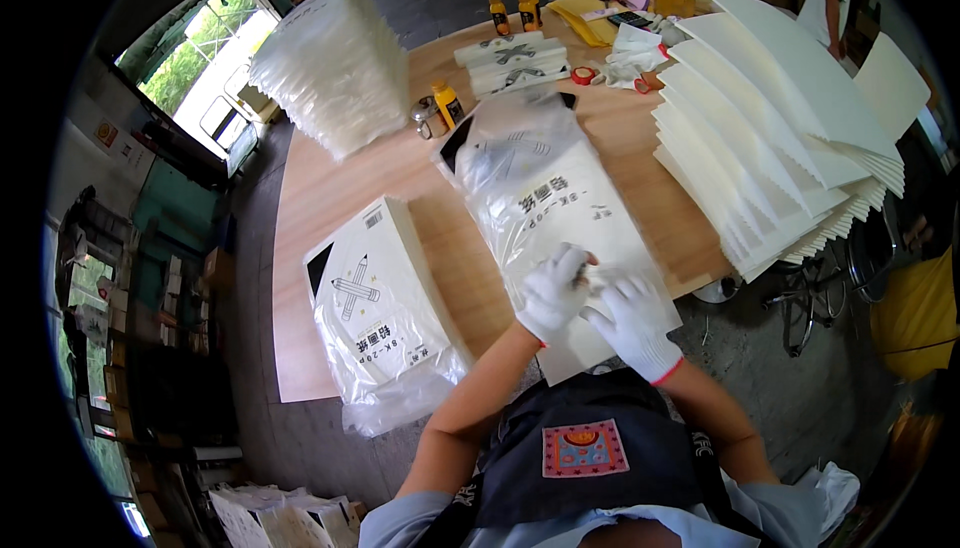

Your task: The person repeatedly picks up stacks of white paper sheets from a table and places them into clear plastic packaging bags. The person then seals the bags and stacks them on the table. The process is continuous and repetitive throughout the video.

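Note:
Both of my hands wear white knit gloves with red cuffs, over a stack of white paper sheets (567,356) at the table's near edge. A clear printed plastic bag (497,191) covers the far part of this stack. My left hand (553,295) has its fingers curled in near the bag's edge; what they pinch, if anything, is too small to make out. Close beside it, my right hand (634,323) lies over the sheets with fingers stretched out. To the left rests a bagged paper pack (375,298), its loose plastic end hanging over the table edge.
A tall pile of plastic bags (330,63) stands far left on the wooden table (312,183). Fanned stacks of white sheets (770,133) fill the right side. Orange bottles (447,103), a glass jar (428,118), rolled plastic packs (515,66) and red tape (583,75) sit farther back.

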A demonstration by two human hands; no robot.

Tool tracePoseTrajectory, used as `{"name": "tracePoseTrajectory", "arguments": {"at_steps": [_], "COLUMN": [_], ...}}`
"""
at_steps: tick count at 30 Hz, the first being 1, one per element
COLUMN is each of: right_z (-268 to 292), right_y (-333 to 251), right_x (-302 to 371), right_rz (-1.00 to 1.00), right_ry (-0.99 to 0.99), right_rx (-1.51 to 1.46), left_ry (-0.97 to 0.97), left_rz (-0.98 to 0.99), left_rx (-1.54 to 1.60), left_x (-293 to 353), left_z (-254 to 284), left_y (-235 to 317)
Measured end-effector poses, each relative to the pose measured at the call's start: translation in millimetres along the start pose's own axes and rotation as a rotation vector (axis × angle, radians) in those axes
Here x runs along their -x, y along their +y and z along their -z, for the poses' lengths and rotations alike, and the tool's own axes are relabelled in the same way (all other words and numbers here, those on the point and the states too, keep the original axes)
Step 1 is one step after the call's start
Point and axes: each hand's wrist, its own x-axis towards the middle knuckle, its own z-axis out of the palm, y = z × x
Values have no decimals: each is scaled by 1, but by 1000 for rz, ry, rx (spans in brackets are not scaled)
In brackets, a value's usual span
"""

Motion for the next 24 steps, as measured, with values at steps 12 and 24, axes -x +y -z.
{"name": "tracePoseTrajectory", "arguments": {"at_steps": [12, 24], "right_z": [-63, 61], "right_y": [67, 8], "right_x": [16, 101], "right_rz": [-398, -15], "right_ry": [-361, -1061], "right_rx": [165, -99], "left_ry": [498, -193], "left_rz": [739, 583], "left_rx": [14, 337], "left_x": [124, 210], "left_z": [-11, 55], "left_y": [-94, 32]}}
